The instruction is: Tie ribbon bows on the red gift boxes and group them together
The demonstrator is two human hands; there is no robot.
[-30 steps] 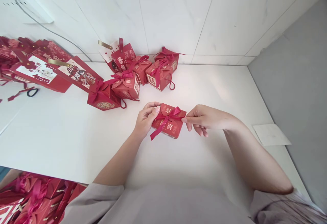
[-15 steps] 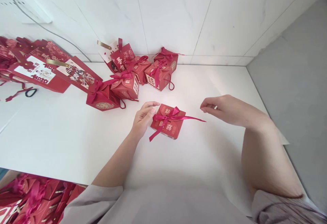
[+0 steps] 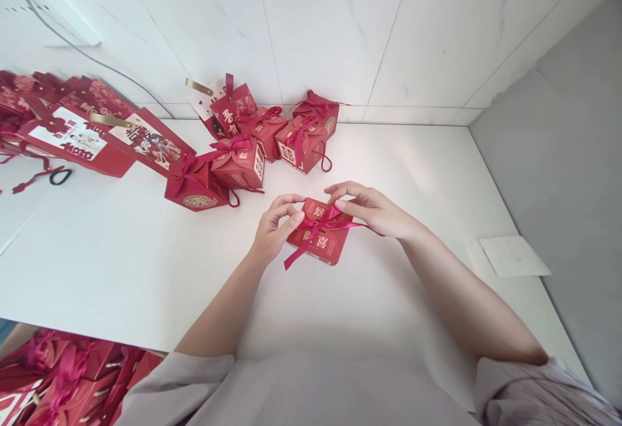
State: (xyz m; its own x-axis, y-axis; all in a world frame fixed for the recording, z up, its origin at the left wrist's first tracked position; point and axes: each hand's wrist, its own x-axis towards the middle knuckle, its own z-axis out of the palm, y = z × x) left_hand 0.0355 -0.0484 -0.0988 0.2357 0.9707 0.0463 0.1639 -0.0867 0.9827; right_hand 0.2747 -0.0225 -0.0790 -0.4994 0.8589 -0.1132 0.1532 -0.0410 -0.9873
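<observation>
A red gift box [image 3: 329,248] with white and gold lettering lies on the white table in front of me, a magenta ribbon [image 3: 305,248] tied in a bow across its top. My left hand [image 3: 278,226] grips its left corner, the thumb on top by the ribbon and the fingers curled along the far side. My right hand [image 3: 372,209] is at the far right corner. Its thumb rests on top beside the bow and its fingers bend over the far edge. One ribbon tail sticks out to the right beneath this hand.
Behind the box stand several tied red gift boxes [image 3: 304,147] and upright cards against the tiled wall [image 3: 330,37]. More red bags [image 3: 109,160] crowd the left. Tied boxes [image 3: 92,374] fill the lower left corner. White paper [image 3: 515,256] lies at the table's right edge.
My right hand has moved left from above the table to the box's far right corner and taken hold there. My left hand and the box have stayed nearly still.
</observation>
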